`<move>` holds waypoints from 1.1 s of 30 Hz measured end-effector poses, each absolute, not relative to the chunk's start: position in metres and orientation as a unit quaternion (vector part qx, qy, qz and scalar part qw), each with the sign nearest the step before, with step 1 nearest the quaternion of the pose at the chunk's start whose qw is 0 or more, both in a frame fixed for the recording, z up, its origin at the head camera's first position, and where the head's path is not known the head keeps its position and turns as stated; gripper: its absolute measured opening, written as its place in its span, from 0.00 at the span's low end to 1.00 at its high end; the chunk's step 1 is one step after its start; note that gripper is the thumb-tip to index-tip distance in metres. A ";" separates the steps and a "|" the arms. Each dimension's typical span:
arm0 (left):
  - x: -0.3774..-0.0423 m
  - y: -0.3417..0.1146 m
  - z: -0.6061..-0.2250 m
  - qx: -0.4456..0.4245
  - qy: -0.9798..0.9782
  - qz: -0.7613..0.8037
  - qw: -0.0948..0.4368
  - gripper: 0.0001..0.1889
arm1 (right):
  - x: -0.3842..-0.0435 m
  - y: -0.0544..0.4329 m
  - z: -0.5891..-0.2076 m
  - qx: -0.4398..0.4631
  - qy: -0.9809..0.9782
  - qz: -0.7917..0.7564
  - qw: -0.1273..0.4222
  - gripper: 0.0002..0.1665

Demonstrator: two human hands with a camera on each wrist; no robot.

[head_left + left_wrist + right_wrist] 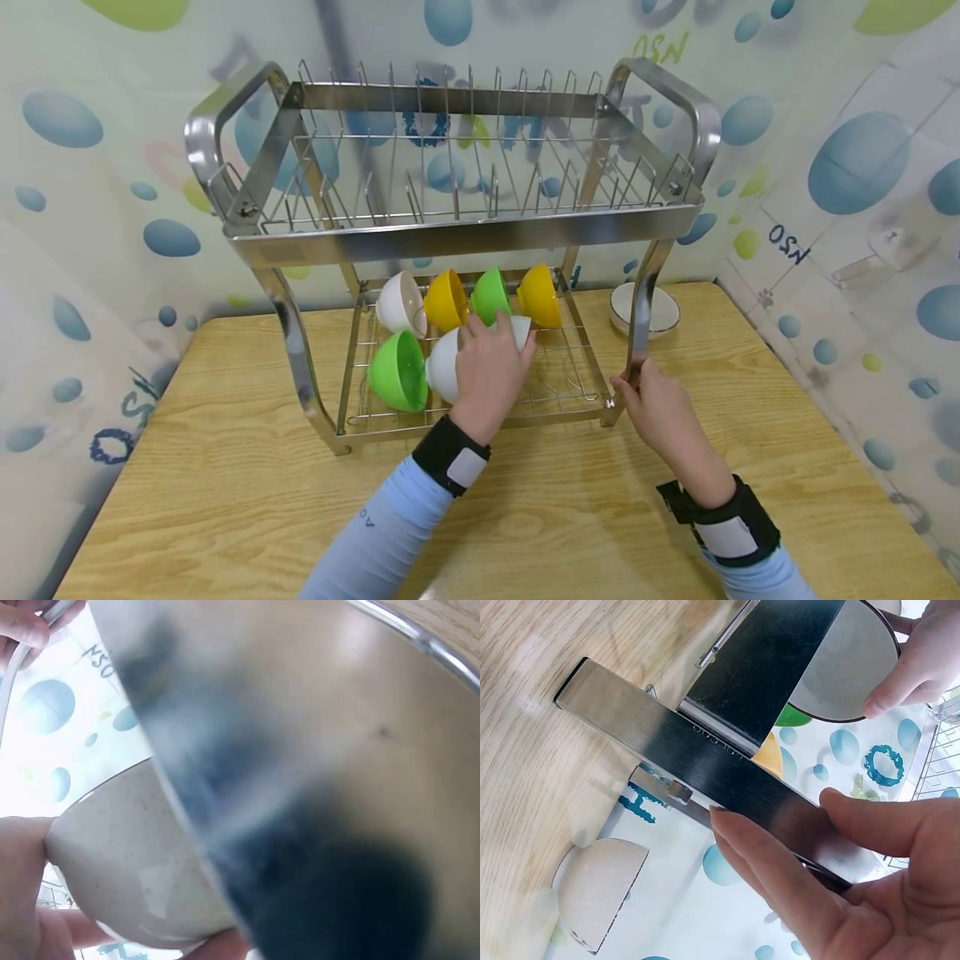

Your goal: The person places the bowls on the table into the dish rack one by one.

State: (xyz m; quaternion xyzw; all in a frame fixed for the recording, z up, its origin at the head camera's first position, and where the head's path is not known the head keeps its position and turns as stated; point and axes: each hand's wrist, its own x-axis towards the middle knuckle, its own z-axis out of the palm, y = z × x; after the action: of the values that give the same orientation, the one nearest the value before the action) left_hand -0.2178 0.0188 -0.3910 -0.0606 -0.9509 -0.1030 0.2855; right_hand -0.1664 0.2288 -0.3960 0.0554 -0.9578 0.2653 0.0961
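Observation:
My left hand (491, 371) grips a white bowl (444, 367) with a dark rim, tipped on its side low in the steel dish rack (465, 240). A green bowl (396, 371) sits just left of it. Behind them stands a row of tilted bowls: one white (401, 304), one green (491, 293) and two yellow, the right one (538, 296) at the end. In the left wrist view, a blurred metal bar (300, 750) covers part of the held bowl (142, 862). My right hand (663, 408) holds the rack's front right leg (705, 761) between thumb and fingers.
A white bowl (662, 312) with a dark rim stands on the wooden table (187, 483), right of the rack. Wire dividers (453, 196) fill the rack's upper tier, above my hands. Walls with blue dots (862, 162) close off the back and sides.

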 end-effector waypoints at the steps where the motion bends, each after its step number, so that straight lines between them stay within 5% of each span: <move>1: -0.218 0.019 -0.391 -0.060 -0.952 -0.103 0.283 0.29 | -0.167 0.229 -0.396 0.055 -0.958 0.265 0.097 0.11; 33: -0.218 0.020 -0.395 -0.076 -0.956 -0.143 0.244 0.29 | -0.166 0.227 -0.398 0.055 -0.958 0.258 0.109 0.12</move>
State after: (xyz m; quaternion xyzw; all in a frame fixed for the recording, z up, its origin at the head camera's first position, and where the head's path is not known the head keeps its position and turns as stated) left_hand -0.2182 0.0202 -0.3955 -0.0759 -0.9561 -0.1431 0.2442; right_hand -0.1663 0.2271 -0.3976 0.0547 -0.9583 0.2584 0.1094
